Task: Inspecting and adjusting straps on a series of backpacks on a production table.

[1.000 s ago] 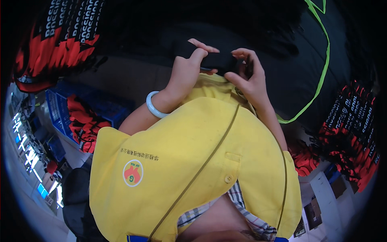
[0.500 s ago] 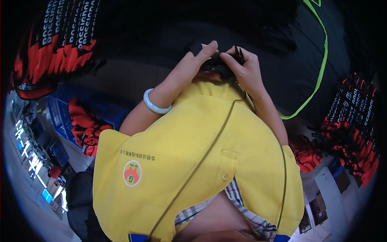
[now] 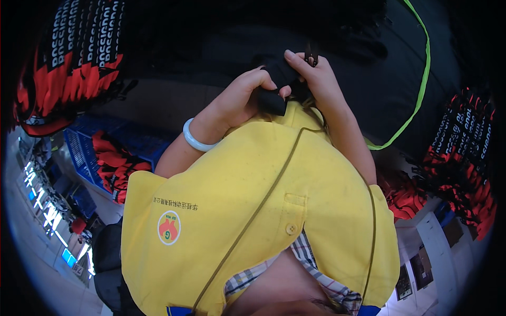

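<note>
Close above my yellow shirt front, both of my hands are on a piece of black fabric (image 3: 273, 102). My left hand (image 3: 245, 95) is closed on it, thumb and fingers pinching a folded, strap-like end that hangs below them. My right hand (image 3: 320, 76) grips the fabric's other side, its thumb pressed on top. From between the right fingers a small dark pronged piece (image 3: 311, 52) sticks up; its kind is too dark to make out. Much of the fabric is lost against the dark background.
Black-and-red gloves (image 3: 79, 68) hang bunched at the upper left, with more gloves (image 3: 464, 152) at the right. A blue crate (image 3: 84, 152) holds red-and-black pieces (image 3: 117, 166). A bright green strip (image 3: 423, 79) crosses the dark surface (image 3: 358, 100) beyond my hands.
My left hand has come down and closed round the fabric's folded end, which now shows below the fingers. The right hand has risen slightly, and the dark prongs have turned upright.
</note>
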